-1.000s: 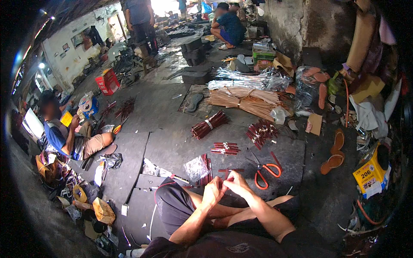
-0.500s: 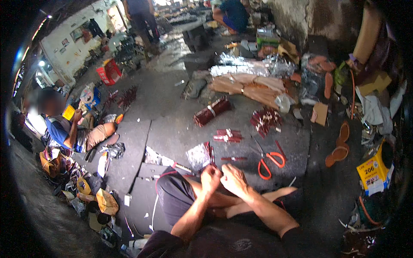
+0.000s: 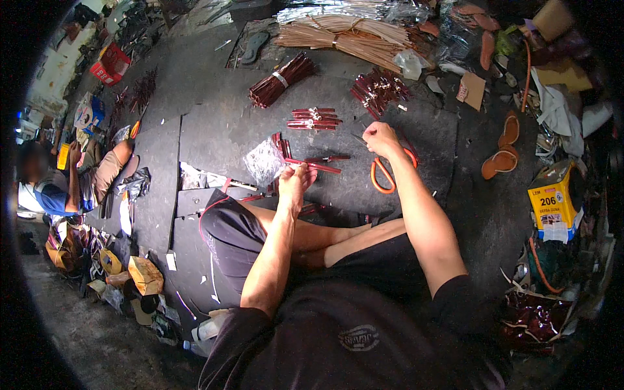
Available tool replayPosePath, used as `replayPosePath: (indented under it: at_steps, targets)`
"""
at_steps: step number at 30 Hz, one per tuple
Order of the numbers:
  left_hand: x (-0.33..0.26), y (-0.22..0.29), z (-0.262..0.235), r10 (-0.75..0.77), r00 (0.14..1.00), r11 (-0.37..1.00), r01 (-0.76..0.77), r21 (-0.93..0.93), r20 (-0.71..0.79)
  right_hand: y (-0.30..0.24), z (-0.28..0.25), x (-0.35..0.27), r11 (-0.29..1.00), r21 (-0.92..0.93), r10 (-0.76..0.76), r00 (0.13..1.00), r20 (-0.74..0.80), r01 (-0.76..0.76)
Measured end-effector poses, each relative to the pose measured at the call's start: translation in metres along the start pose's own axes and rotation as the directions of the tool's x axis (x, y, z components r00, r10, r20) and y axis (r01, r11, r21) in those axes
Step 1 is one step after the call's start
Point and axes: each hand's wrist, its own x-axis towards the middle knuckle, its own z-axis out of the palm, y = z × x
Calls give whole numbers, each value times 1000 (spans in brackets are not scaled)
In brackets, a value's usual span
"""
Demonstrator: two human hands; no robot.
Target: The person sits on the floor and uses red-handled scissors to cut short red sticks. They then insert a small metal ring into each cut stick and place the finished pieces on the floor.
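My left hand [image 3: 296,181] is closed on a dark red strip [image 3: 325,167] that sticks out to its right above the black mat. My right hand [image 3: 382,138] is closed over the middle of the scissors, where the blades meet. Their orange handles [image 3: 383,185] loop out below the hand, and the dark blade tips show at its left. Beside my left hand lies a crumpled clear plastic bag [image 3: 262,161], with more dark red strips [image 3: 279,144] standing next to it. Small tied bundles of dark red strips [image 3: 314,119] lie just beyond.
A thick banded bundle [image 3: 281,80] and a loose pile of dark red pieces [image 3: 378,92] lie farther off, before long tan strips [image 3: 341,40]. Sandals [image 3: 500,162] and a yellow can [image 3: 552,203] are at right. Another person [image 3: 58,182] sits at left near scraps.
My hands, together before, have moved apart. My left hand now holds out a dark red strip, while the right has reached forward and right onto the scissors. The view has tilted downward.
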Motion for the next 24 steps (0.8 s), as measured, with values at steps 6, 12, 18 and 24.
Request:
replayPosePath:
  at_steps: [6, 12, 18, 24]
  targets:
    - [20, -20, -10, -115, 993, 992, 115, -54, -14, 33, 48, 11, 940, 339, 21, 999, 45, -35]
    - [23, -29, -5, -2, 993, 987, 21, 157, -120, 45, 56, 5, 984, 132, -106, 986, -127, 123]
    - [32, -47, -14, 155, 977, 936, -97, 337, -148, 7, -20, -47, 677, -735, 167, 979, 113, -31]
    - [41, -60, -28, 144, 978, 970, -109, 219, -151, 24, -27, -56, 766, -639, 223, 963, 150, -78]
